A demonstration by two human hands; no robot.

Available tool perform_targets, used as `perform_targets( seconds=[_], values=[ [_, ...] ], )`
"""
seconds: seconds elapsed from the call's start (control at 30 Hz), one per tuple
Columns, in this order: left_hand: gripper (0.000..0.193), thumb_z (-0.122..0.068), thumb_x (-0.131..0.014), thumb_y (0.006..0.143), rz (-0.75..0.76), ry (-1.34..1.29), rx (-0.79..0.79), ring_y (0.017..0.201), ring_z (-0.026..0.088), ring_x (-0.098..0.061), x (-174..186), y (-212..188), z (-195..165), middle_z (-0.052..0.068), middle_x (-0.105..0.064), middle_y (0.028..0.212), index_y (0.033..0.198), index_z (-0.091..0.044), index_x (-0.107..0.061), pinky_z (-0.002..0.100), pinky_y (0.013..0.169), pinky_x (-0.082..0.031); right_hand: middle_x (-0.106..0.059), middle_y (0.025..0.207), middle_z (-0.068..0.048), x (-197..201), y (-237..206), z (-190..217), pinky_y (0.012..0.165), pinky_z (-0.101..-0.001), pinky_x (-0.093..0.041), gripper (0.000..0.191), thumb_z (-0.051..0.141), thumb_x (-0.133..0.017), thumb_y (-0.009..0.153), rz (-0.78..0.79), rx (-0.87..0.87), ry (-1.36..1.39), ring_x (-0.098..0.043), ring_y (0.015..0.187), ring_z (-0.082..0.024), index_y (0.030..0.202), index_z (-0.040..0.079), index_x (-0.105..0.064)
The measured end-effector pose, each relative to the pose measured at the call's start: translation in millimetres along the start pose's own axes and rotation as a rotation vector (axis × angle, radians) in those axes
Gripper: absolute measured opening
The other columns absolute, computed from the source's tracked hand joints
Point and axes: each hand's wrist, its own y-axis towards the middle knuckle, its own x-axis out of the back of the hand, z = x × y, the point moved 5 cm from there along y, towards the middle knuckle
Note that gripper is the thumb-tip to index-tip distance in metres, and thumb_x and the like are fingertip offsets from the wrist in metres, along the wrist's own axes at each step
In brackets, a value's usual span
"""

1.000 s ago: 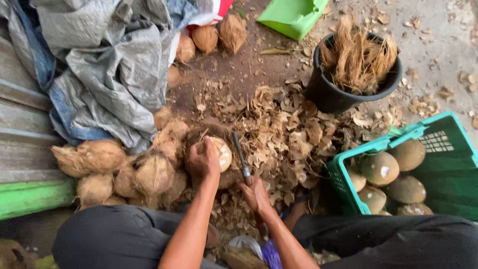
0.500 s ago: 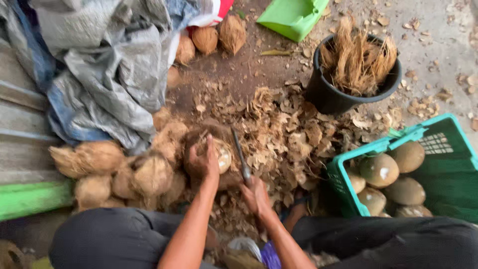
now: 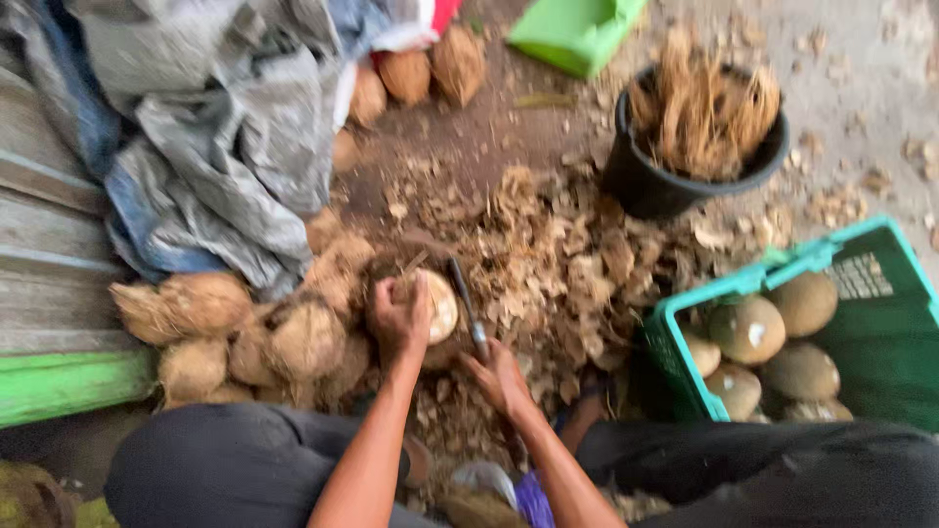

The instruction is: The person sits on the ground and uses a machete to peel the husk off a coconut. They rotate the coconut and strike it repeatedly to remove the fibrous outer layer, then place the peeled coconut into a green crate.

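Our left hand (image 3: 396, 318) wraps its fingers around a half-husked coconut (image 3: 435, 305) on the ground, amid husk scraps (image 3: 567, 264). Our right hand (image 3: 499, 376) holds its fingers closed on a knife (image 3: 467, 308) whose blade lies against the coconut. Just beside, a green crate (image 3: 880, 332) holds peeled coconuts (image 3: 748, 328).

Five husked coconuts (image 3: 748, 328) fill one green crate (image 3: 895, 367); one black bucket (image 3: 665, 186) holds fibre; two hands (image 3: 396, 318) work.

Brown coconuts (image 3: 293, 337), black bucket (image 3: 650, 186), green crate (image 3: 675, 337), grey tarp (image 3: 225, 147).
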Motion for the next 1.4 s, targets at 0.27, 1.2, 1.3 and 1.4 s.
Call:
perform_targets(
  seconds=[0.27,1.2,1.3,1.4],
  values=[
    [0.044,-0.050,-0.067,0.088,0.137,-0.061,0.024,0.083,0.027,-0.067,-14,7,7,0.011,-0.073,0.093,0.102,-0.009,-0.076,0.040,0.074,-0.051,-0.055,0.075,-0.010,42,-26,38,0.071,-0.0417,-0.050,0.039,0.039,-0.073,0.091,-0.036,-0.048,-0.118,-0.049,0.073,-0.023,0.097,0.003,-0.059],
    [0.034,-0.025,-0.055,0.093,-0.007,-0.084,0.199,0.054,0.026,-0.049,-51,31,31,0.016,-0.051,0.062,0.075,0.002,-0.060,0.044,0.053,-0.037,-0.054,0.061,0.005,37,-36,89,0.049,-0.0316,-0.043,0.026,0.025,-0.067,0.095,-0.145,0.062,0.216,-0.051,0.056,-0.008,0.077,0.009,-0.057],
    [0.035,-0.022,-0.057,0.096,-0.065,0.021,0.066,0.059,0.027,-0.039,-51,32,35,0.020,-0.041,0.063,0.076,0.006,-0.051,0.044,0.055,-0.035,-0.047,0.060,0.000,40,-38,86,0.048,-0.0383,-0.035,0.035,0.029,-0.068,0.097,-0.220,0.015,0.347,-0.041,0.054,-0.014,0.076,0.004,-0.055],
    [0.037,-0.022,-0.056,0.095,-0.107,-0.128,-0.122,0.061,0.026,-0.036,-57,35,40,0.022,-0.038,0.064,0.074,0.007,-0.046,0.044,0.057,-0.034,-0.046,0.062,-0.003,36,-30,96,0.051,-0.0382,-0.035,0.034,0.028,-0.067,0.098,-0.196,0.112,0.196,-0.040,0.057,-0.014,0.078,0.003,-0.056]
  ],
)
